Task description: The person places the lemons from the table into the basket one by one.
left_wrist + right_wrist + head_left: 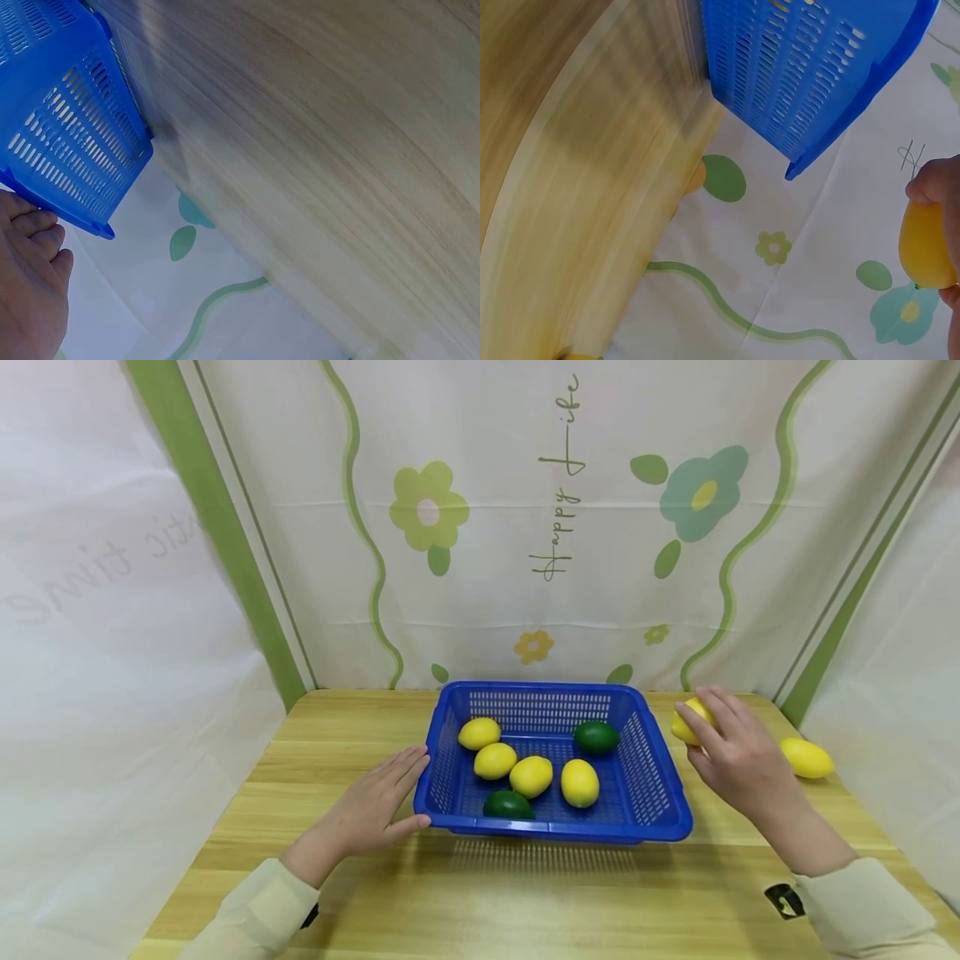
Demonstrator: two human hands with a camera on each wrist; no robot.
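Note:
The blue plastic basket (555, 830) is on the wooden table, with several yellow lemons (531, 777) and two dark green, lemon-shaped fruits (597, 737) inside. Against its left rim rests my left hand (371, 806), fingers extended along the edge and thumb at the near corner. In the left wrist view, the fingertips lie right at the rim of the basket (82, 142). To the right of the basket, my right hand (746, 764) grips a yellow lemon (922, 247) between thumb and fingers, raised above the table. Another lemon (807, 758) lies beyond that hand on the table's right side.
The wooden table (555, 910) reaches back to a hanging white cloth (487, 602) printed with flowers and lettering. Similar cloth hangs on the left (112, 693) and right (892, 677), close beside the table edges.

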